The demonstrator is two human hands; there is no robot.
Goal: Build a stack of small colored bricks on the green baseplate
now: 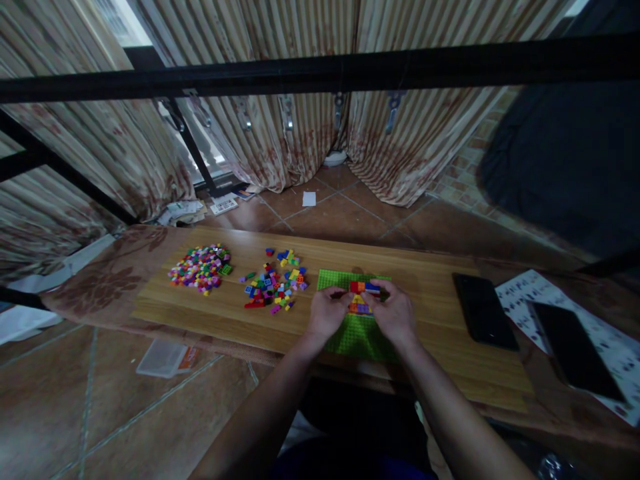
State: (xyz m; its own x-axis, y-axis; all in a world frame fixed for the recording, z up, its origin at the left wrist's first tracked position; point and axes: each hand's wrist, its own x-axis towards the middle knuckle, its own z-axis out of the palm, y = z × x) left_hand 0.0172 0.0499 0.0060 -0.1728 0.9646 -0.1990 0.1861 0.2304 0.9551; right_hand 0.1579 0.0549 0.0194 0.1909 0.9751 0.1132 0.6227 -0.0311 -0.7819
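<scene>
Both hands meet over a green studded baseplate (363, 341) on the wooden board. Between them is a small build of toy bricks (360, 307) in orange, yellow and purple. A row of red, orange and blue toy bricks (364, 287) shows above it, between my fingertips. My left hand (327, 313) is closed, its fingers curled against the left side of the bricks. My right hand (396, 313) is closed too, with thumb and fingers at the blue end of the row. The fingers partly hide the bricks, and whether the row is joined to the build I cannot tell.
Left on the wooden board (425, 320) lie a pile of small colourful bricks (200, 268) and a looser scatter of larger ones (275, 283). A black phone (484, 310) is to the right, beside another dark device (577, 347) on a printed sheet (525, 287). A black rail (320, 70) crosses ahead.
</scene>
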